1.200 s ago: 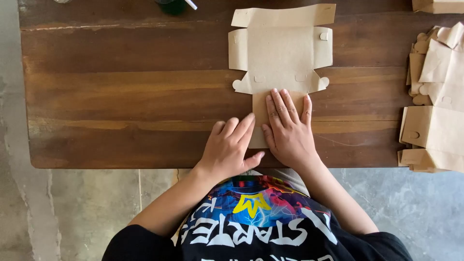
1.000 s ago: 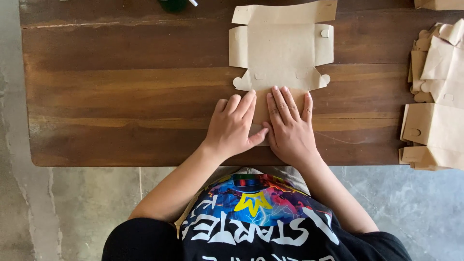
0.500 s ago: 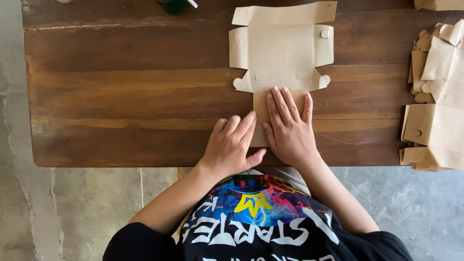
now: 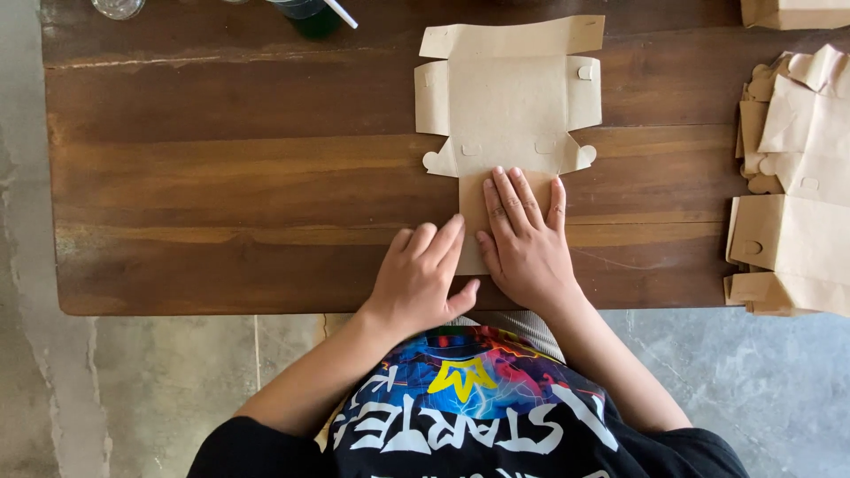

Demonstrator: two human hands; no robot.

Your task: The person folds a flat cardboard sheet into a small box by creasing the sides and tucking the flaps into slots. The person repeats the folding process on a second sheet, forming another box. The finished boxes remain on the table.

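Note:
A flat brown cardboard box blank (image 4: 509, 97) lies unfolded on the dark wooden table (image 4: 221, 186), with side flaps, tabs and a long flap running toward me. My right hand (image 4: 524, 243) presses flat on that near flap, fingers spread. My left hand (image 4: 421, 274) rests beside it on the flap's left edge, fingers slightly bent, touching the cardboard and table.
A stack of similar cardboard blanks (image 4: 797, 186) sits at the table's right edge, with another piece (image 4: 792, 12) at the far right corner. A green bottle (image 4: 312, 16) and a glass (image 4: 117, 7) stand at the far edge. Grey concrete floor (image 4: 133, 389) lies below.
My left hand slid forward along the flap's left edge, then drew back toward me. The right hand stayed pressed on the flap.

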